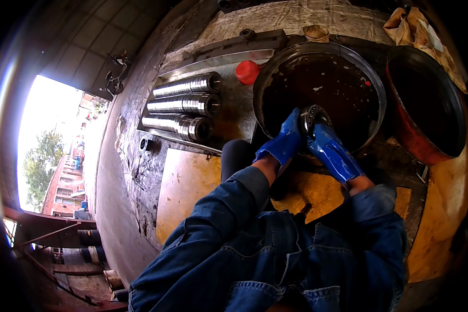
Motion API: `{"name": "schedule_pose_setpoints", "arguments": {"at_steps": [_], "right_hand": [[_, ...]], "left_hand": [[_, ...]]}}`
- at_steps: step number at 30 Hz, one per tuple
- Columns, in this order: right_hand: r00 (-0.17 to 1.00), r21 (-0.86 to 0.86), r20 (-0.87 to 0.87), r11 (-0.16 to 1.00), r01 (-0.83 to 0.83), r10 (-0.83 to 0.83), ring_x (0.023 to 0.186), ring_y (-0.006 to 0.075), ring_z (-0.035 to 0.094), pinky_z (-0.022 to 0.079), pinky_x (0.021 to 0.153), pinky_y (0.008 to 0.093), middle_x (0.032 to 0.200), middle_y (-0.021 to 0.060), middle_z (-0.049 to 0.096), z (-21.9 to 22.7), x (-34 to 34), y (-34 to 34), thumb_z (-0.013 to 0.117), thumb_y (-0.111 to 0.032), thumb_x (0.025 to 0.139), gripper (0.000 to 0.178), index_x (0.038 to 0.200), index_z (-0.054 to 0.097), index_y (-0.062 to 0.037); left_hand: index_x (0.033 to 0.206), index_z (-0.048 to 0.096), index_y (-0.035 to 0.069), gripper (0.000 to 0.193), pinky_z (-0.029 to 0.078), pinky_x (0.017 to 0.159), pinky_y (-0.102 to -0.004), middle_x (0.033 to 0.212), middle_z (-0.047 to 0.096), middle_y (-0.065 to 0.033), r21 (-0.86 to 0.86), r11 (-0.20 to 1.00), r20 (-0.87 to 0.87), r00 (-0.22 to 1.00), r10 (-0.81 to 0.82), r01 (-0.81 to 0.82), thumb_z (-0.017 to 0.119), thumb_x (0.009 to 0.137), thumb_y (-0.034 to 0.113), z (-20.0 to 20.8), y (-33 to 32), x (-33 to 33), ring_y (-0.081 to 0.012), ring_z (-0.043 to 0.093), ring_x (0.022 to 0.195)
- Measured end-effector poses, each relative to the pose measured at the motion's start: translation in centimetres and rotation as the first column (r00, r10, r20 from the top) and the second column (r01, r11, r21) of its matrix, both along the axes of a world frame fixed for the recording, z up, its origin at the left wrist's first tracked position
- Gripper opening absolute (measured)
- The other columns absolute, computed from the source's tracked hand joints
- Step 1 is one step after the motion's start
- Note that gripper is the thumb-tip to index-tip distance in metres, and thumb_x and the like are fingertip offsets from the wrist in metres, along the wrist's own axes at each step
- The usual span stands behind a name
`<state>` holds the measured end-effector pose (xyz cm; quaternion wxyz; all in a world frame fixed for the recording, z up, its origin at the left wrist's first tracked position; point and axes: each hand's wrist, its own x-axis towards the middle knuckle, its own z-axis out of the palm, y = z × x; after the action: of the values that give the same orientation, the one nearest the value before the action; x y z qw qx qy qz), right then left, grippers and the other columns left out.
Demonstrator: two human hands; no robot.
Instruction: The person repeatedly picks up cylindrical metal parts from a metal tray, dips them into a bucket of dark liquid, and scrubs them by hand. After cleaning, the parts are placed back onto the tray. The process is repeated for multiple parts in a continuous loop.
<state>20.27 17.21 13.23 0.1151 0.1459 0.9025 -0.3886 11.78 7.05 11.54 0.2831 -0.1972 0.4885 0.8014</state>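
A wide, round, dark metal basin [381,99] stood at the far side, centre-right, holding murky brown liquid [317,78] flecked with pale spots. Near its right side was a tall-walled round tub, red outside and dark within [415,134]. To the basin's left lay a shallow rectangular grey metal tray [237,104], bearing three long rows of shiny stacked steel rings [178,105] side by side.

At the basin's near edge, the person's left hand [286,136] and right hand [332,148], both in blue rubber gloves, came close together, clamped on one item between them. A bright red, rounded plastic object [247,72] sat between tray and basin. The item gripped was a thick, round steel bearing ring [311,115], raised just over the basin's near rim.

Wet or oily gloves could let the bearing ring slip into the liquid, where the murk would probably hide it. A knock against the rim might mark the steel, and a sudden drop could splash the sleeves.
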Motion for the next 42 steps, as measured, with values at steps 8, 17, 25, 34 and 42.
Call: {"name": "schedule_pose_setpoints", "arguments": {"at_steps": [8,17,25,34,42], "right_hand": [[1.000,-0.005,0.000,1.000,-0.007,0.007,0.107,0.0382,0.071,0.056,0.095,0.0476,0.108,0.0242,0.074,-0.3,-0.5,-0.5,0.072,-0.031,0.088,0.038,0.114,0.074,-0.0030],[0.999,-0.047,-0.041,0.999,-0.006,0.004,0.107,0.0384,0.071,0.056,0.094,0.0477,0.108,0.0242,0.074,-1.3,-1.0,-0.4,0.072,-0.030,0.087,0.038,0.114,0.074,-0.0029],[0.988,-0.119,-0.149,0.993,0.012,-0.030,0.103,0.0402,0.071,0.058,0.090,0.0469,0.107,0.0257,0.073,-0.3,0.3,0.2,0.072,-0.027,0.087,0.037,0.111,0.072,0.0010],[0.978,-0.077,-0.206,0.997,-0.032,0.016,0.103,0.0378,0.071,0.057,0.091,0.0467,0.109,0.0253,0.072,0.7,1.1,0.0,0.072,-0.030,0.089,0.041,0.114,0.070,0.0034],[0.989,-0.071,-0.145,0.996,-0.048,0.037,0.100,0.0364,0.072,0.058,0.089,0.0460,0.107,0.0229,0.074,0.8,0.6,-0.3,0.070,-0.031,0.090,0.042,0.115,0.071,0.0019]], "left_hand": [[0.120,0.070,0.002,0.036,0.058,0.088,-0.0377,0.105,0.075,-0.0121,-0.117,0.992,-0.149,0.987,-0.059,0.042,0.057,0.106,0.033,-4.0,-0.9,-1.7,-0.0234,0.072,0.093],[0.122,0.069,0.005,0.044,0.060,0.087,-0.0455,0.108,0.074,-0.0137,-0.039,0.996,0.120,0.989,0.082,-0.077,0.055,0.105,0.043,0.3,-0.3,-0.2,-0.0294,0.071,0.094],[0.120,0.070,0.007,0.043,0.059,0.087,-0.0458,0.106,0.075,-0.0095,-0.098,0.995,0.096,0.995,0.013,-0.004,0.056,0.104,0.044,-0.3,-0.2,-0.6,-0.0275,0.072,0.093],[0.119,0.071,0.008,0.039,0.060,0.087,-0.0448,0.106,0.076,-0.0100,-0.088,0.995,0.112,0.992,0.050,-0.040,0.057,0.104,0.042,-0.8,-0.5,-0.9,-0.0277,0.073,0.093],[0.109,0.073,0.010,0.034,0.061,0.082,-0.0451,0.097,0.076,-0.0097,-0.098,0.994,0.120,0.990,0.068,-0.056,0.062,0.101,0.042,-0.4,-0.9,-0.7,-0.0277,0.073,0.084]]}}
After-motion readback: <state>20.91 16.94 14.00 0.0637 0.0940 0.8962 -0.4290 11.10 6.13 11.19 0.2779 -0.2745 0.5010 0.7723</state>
